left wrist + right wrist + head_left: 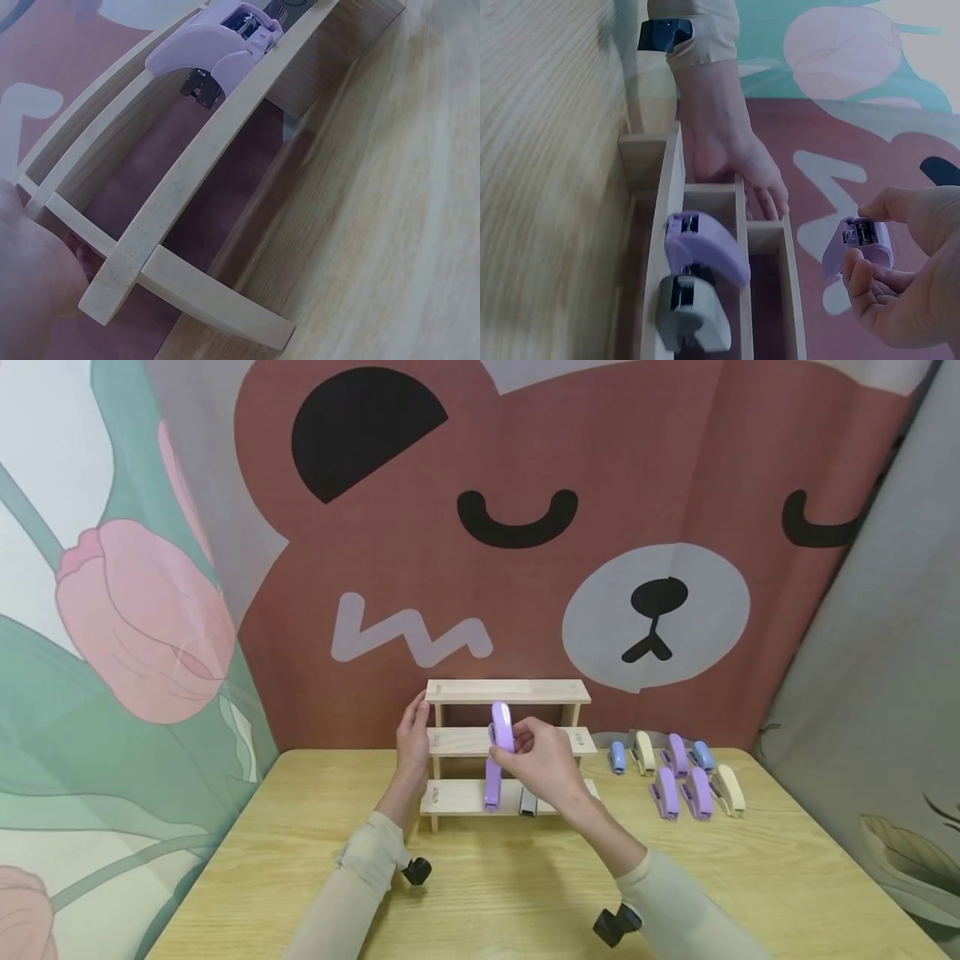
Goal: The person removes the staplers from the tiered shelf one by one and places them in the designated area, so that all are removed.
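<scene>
My right hand (546, 758) pinches a purple stapler (502, 722) in front of the middle tier of a small three-tier wooden rack (461, 742). The right wrist view shows that held stapler (870, 234) end-on between thumb and fingers. On the bottom tier sits another purple stapler (492, 787), with a grey stapler (528, 802) beside it, partly hidden by my right hand in the head view. At the rack's left end, my left hand (412, 739) grips the side near the upper tiers; some of its fingers (763, 204) show there in the right wrist view.
On the wooden table (315, 860), right of the rack, stand several staplers in two rows: purple (666, 793), cream (729, 789) and small blue (617, 758) ones. A curtain with a bear print (405, 560) hangs close behind the rack.
</scene>
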`<state>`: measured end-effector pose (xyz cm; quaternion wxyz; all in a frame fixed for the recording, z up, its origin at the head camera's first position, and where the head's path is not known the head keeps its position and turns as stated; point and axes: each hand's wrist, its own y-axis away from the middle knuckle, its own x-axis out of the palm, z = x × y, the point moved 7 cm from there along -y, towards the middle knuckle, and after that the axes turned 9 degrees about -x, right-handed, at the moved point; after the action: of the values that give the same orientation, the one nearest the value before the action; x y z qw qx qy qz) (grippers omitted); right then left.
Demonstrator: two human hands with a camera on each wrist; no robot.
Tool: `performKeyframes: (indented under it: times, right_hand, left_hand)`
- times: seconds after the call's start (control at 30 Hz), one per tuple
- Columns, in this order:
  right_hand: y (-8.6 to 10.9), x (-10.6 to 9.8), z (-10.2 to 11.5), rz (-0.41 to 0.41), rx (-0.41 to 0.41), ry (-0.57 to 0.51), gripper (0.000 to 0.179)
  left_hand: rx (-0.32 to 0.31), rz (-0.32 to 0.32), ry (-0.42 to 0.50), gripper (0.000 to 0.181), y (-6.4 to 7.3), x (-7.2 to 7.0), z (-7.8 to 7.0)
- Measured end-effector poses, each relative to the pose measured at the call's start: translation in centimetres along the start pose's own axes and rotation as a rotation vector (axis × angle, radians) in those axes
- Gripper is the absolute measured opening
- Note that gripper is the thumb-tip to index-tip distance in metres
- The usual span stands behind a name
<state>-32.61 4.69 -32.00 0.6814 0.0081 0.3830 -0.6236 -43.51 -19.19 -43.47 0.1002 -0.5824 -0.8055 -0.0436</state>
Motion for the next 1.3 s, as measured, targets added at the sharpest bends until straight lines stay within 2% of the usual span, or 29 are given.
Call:
performKeyframes:
  times: [0.47, 0.77, 0.97, 1.3]
  right_hand:
    - [1.6, -4.8, -4.4, -0.07, 0.02, 0.113, 0.035]
    - [2.8, -7.6, -7.4, -0.102, 0.052, 0.171, 0.033]
    - [3.5, -8.8, -8.9, -0.093, 0.072, 0.199, 0.034]
    - [4.9, -10.7, -12.2, -0.175, 0.062, 0.308, 0.029]
  left_hand:
    - [0.013, 0.006, 0.024, 0.048, -0.3, 0.1, -0.1]
    - [0.002, 0.015, 0.004, 0.048, -0.2, 0.3, 0.0]
    - [-0.007, 0.025, -0.005, 0.05, -0.4, 0.1, 0.1]
    - [-0.017, 0.011, -0.015, 0.051, -0.5, 0.1, 0.2]
